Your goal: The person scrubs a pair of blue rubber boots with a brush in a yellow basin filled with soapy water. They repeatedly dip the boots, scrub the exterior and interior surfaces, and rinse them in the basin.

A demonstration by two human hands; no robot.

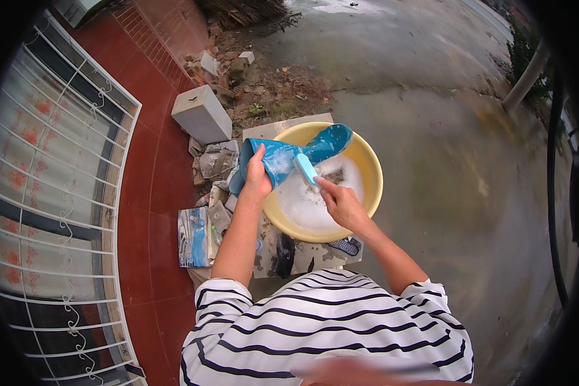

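A blue rubber boot (pixel 282 157) with suds on it lies over the left part of a yellow plastic basin (pixel 377 178). My left hand (pixel 258 173) grips the boot at the rim of its shaft. My right hand (pixel 340 200) holds a light blue scrubbing brush (pixel 306 170) against the boot's shaft near the ankle. White foam (pixel 304 207) covers the water in the basin, and a brownish thing (pixel 335 174) shows in it. Part of another blue item (pixel 236 182) is visible below the boot's open end; what it is I cannot tell. The brush's bristles are hidden.
The basin stands on a stone slab (pixel 270 265). Near me on the slab lie a black shoe-like thing (pixel 285 255) and a checked insole (pixel 346 246). To the left are a box (pixel 193 236), rubble and a pale block (pixel 202 116), then a barred window (pixel 53 193).
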